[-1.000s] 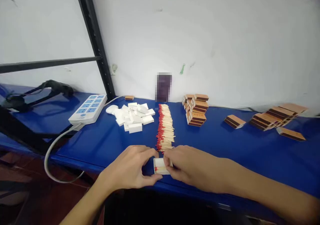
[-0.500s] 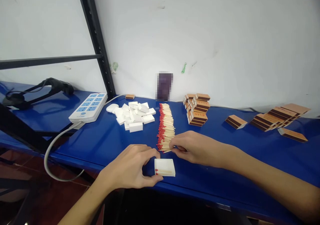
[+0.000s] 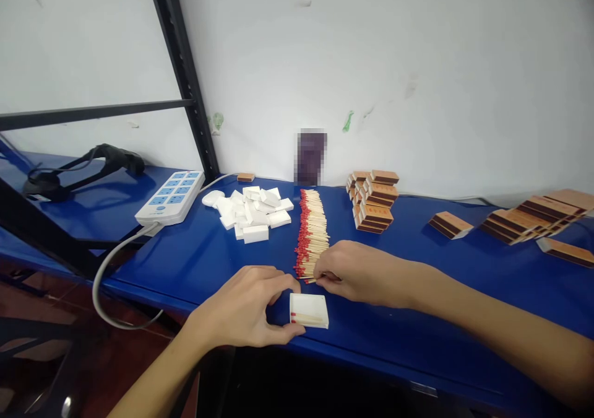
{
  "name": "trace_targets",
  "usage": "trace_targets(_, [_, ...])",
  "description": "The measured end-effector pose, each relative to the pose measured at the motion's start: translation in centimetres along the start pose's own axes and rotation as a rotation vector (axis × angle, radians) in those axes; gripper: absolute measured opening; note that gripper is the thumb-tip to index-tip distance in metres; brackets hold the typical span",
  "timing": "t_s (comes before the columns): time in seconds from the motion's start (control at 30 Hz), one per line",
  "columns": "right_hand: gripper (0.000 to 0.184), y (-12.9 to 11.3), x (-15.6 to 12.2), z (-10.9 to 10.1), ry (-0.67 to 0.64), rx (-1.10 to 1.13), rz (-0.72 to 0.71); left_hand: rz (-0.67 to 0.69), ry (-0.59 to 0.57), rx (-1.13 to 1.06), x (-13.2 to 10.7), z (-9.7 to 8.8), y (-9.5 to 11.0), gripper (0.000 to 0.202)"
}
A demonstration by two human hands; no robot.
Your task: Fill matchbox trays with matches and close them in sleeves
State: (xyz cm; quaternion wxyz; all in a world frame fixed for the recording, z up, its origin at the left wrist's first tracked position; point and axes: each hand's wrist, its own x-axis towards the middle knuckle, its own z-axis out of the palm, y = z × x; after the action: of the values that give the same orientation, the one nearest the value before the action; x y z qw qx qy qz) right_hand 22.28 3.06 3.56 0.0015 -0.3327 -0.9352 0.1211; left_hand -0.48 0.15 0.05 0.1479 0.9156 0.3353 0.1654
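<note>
Left hand [image 3: 248,309]: at lower center-left of the frame, clamped with thumb and forefinger across the left end of a white tray [image 3: 310,304], thumb at the near corner, forefinger at the far one.
Right hand [image 3: 350,272]: just right of center in the lower half, with fingertips close together at the near end of a row of matches [image 3: 316,229]; cannot tell whether pinched on one.
White tray: flat on the blue table [image 3: 185,260], bottom center, holding a few loose matches [image 3: 310,319] along the near side, with red heads to the left.
Row of matches: running from center toward lower center, heaped side by side, with red heads to the left.
Spare trays: piled white and jumbled [image 3: 256,234], left of center.
Brown matchboxes: stacked [image 3: 375,213] right of center; spread in a leaning stack [image 3: 538,217] near the right edge.
Small brown box [image 3: 245,177]: near the wall, left of center.
Power strip [image 3: 171,196]: at left, with a white cable [image 3: 99,275] looping below the table edge.
</note>
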Motion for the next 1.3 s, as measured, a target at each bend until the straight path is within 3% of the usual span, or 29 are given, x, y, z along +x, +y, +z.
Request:
trace_targets(0.2, [0.016,-0.8,-0.2,0.0,-0.045,0.123,0.157,0.007,-0.011,-0.012,-0.2,-0.2,0.0,0.029])
trace_targets(0.37, [0.009,-1.3,-0.6,-0.4,0.002,0.037,0.221,0.014,-0.001,0.001,-0.4,0.0,-0.1,0.029])
trace_targets(0.57, [0.011,-3.1,-1.4,-1.6,0.041,0.128,0.164,0.007,0.03,0.043,-0.6,0.2,-0.2,0.029])
trace_targets(0.8, [0.014,-4.6,-0.6,0.5,0.084,0.072,0.092,-0.008,0.026,0.057,-0.6,0.2,0.1,0.026])
trace_targets(1.07, [0.012,-3.3,-1.2,-1.1,0.154,0.033,0.126,-0.022,0.016,0.062,-0.5,0.2,0.1,0.028])
trace_targets(1.3, [0.017,-1.3,-0.7,-0.9,0.077,-0.108,0.203,-0.006,0.007,0.054,-0.5,0.3,0.0,0.03])
